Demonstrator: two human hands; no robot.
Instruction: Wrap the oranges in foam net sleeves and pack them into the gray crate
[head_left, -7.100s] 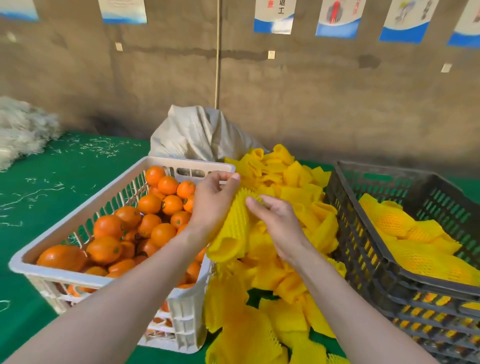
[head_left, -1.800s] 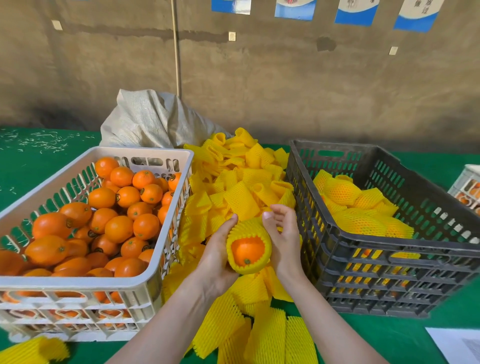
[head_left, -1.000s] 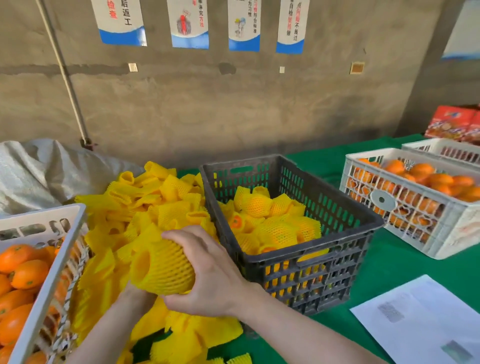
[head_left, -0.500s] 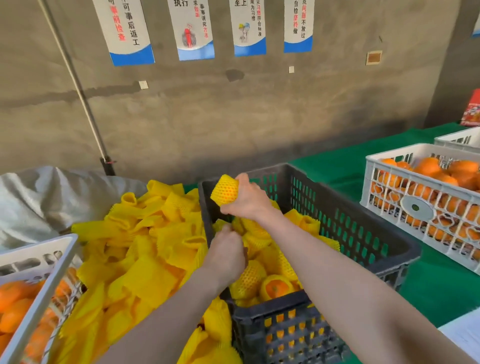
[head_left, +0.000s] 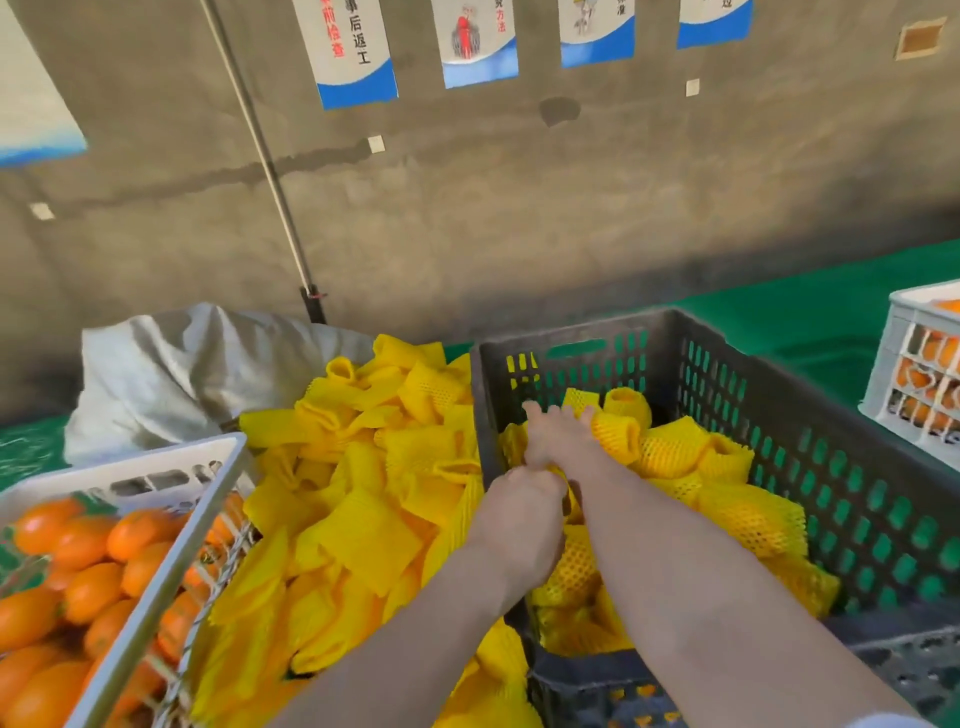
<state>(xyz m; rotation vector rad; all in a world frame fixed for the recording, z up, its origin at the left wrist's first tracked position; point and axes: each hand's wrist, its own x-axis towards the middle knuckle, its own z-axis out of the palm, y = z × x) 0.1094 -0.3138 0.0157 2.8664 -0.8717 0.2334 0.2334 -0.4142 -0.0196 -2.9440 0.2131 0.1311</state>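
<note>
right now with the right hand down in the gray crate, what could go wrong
The right hand rests on the wrapped oranges heaped in the gray crate; a push might slide a sleeve off or bruise fruit. The left hand sits at the crate's near wall beside the loose sleeves, so it might drag empty ones in.

We look from our own head, forward and down, close over the dark gray slatted plastic crate (head_left: 831, 457), facing the bare concrete wall (head_left: 519, 218) behind the green-covered table (head_left: 810, 322).
</note>
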